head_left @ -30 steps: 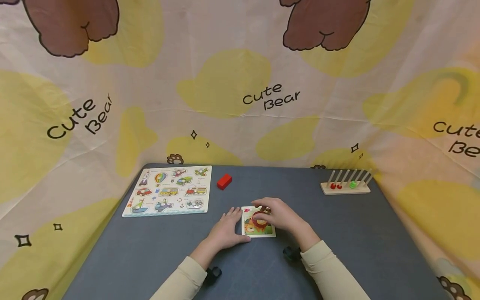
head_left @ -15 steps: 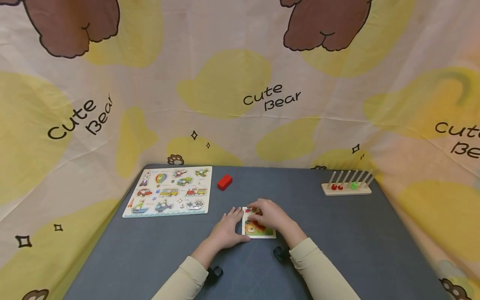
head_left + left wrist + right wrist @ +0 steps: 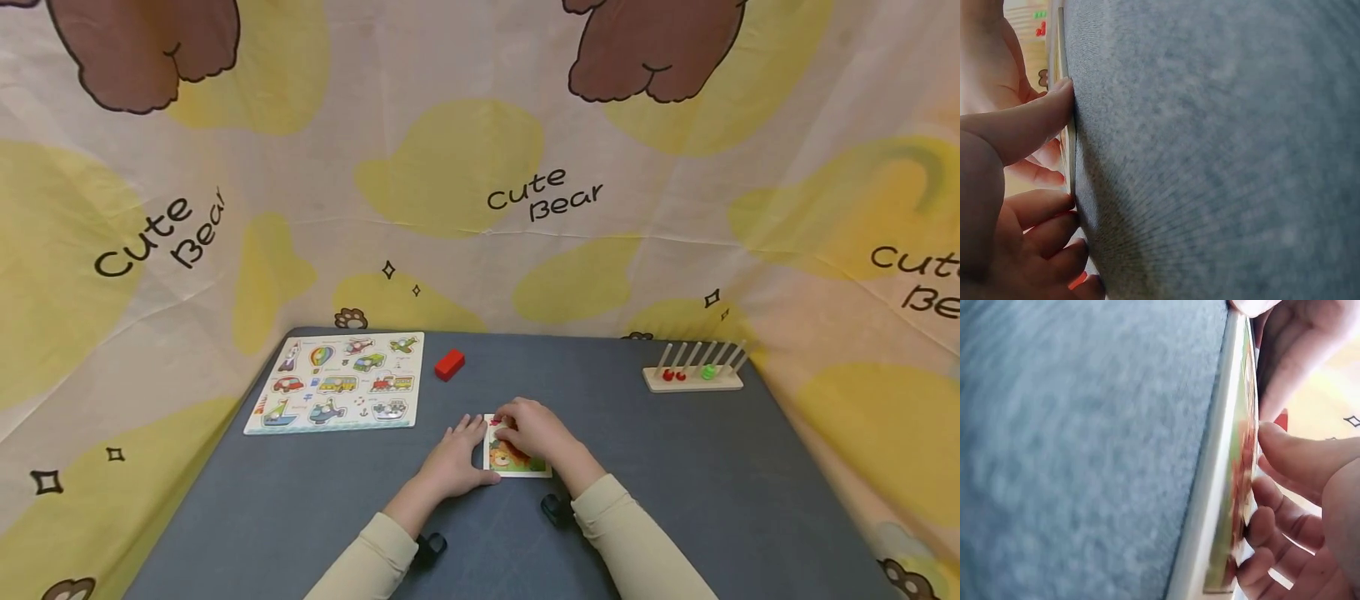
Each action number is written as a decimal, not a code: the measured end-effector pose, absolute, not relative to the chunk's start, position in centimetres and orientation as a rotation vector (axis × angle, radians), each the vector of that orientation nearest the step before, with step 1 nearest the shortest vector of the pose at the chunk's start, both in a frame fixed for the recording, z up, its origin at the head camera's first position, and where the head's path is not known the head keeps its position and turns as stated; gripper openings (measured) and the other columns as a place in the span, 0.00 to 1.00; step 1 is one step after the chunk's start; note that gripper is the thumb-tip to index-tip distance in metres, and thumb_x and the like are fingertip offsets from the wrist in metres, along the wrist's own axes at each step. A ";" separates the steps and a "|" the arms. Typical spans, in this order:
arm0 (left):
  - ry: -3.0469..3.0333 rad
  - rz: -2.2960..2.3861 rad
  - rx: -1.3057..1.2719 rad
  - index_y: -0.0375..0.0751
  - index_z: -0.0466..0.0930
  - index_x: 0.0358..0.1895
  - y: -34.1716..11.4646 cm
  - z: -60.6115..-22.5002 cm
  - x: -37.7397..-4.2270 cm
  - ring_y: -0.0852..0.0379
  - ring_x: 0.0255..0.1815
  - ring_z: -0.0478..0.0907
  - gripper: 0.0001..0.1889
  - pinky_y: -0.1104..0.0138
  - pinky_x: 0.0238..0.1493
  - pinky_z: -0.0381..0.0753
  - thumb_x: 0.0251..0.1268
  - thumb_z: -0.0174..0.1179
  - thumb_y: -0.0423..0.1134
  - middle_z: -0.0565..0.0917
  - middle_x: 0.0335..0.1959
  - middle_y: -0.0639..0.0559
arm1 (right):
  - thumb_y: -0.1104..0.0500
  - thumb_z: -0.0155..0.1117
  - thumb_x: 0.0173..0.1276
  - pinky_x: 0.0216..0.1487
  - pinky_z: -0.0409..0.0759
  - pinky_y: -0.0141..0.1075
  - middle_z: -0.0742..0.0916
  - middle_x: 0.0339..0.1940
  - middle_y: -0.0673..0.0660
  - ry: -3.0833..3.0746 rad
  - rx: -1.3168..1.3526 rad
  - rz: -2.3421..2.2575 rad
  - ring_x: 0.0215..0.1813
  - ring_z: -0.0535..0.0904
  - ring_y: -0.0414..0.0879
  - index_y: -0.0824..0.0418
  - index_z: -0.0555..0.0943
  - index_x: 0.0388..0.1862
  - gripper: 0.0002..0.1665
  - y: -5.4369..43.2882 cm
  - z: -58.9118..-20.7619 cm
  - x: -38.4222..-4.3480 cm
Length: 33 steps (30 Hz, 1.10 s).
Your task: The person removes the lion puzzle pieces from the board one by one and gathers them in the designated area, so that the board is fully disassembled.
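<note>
A small square picture puzzle (image 3: 517,467) with a white border lies flat on the table, showing a lion and greenery. My left hand (image 3: 450,461) steadies it from the left. Its thumb (image 3: 1054,106) touches the near edge and its spread fingers lie along the left side. My right hand (image 3: 536,429) is over the upper part of the picture and hides much of it. In the right wrist view, the thumb (image 3: 1279,447) and bent fingertips rest apart on the picture's face. Whether a loose piece lies under them cannot be seen.
A vehicle picture board (image 3: 333,383) lies at the back left, with a red block (image 3: 449,365) beside it. At the back right stands a wooden peg rack (image 3: 693,382) with red and green beads. A patterned cloth (image 3: 450,167) hangs behind the grey table (image 3: 675,492).
My right hand has shifted slightly left across the picture, covering more of the lion, then nearly stopped. The left hand and the puzzle have stayed in place.
</note>
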<state>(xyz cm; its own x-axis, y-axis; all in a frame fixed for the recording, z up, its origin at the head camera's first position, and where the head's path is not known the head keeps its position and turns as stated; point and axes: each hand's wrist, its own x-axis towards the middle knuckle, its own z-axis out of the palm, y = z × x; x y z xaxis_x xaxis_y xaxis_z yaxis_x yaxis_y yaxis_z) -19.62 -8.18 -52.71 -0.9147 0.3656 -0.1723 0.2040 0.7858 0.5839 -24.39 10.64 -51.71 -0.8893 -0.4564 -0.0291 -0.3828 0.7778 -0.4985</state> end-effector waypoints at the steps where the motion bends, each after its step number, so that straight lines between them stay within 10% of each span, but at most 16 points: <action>1: 2.702 0.839 0.439 0.41 0.62 0.78 -8.2 -52.7 -19.6 0.40 0.82 0.50 0.48 0.39 0.76 0.56 0.56 0.74 0.53 0.60 0.80 0.44 | 0.53 0.70 0.69 0.32 0.73 0.35 0.79 0.29 0.47 2.821 -0.659 -0.747 0.29 0.72 0.42 0.57 0.86 0.52 0.15 10.5 -51.7 -24.4; 24: 2.706 0.835 0.417 0.41 0.63 0.77 -8.1 -52.2 -19.5 0.35 0.81 0.52 0.48 0.35 0.74 0.57 0.54 0.75 0.53 0.61 0.80 0.43 | 0.54 0.70 0.70 0.56 0.81 0.47 0.84 0.49 0.51 2.827 -0.625 -0.882 0.49 0.80 0.47 0.54 0.83 0.53 0.14 10.7 -52.7 -24.7; 33: 2.696 0.847 0.416 0.40 0.65 0.76 -8.1 -52.5 -19.6 0.34 0.81 0.51 0.47 0.35 0.74 0.57 0.54 0.75 0.54 0.61 0.80 0.43 | 0.56 0.71 0.68 0.34 0.80 0.33 0.86 0.32 0.45 2.786 -0.669 -1.044 0.31 0.77 0.38 0.50 0.88 0.44 0.07 10.9 -52.3 -24.8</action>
<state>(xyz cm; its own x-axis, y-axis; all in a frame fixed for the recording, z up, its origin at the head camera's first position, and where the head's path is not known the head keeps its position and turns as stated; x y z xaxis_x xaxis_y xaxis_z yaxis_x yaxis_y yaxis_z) -19.63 -8.10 -52.51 -0.9182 0.3525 -0.1808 0.1858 0.7862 0.5894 -24.76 10.90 -52.28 -0.8996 -0.4317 0.0656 -0.3685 0.6701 -0.6444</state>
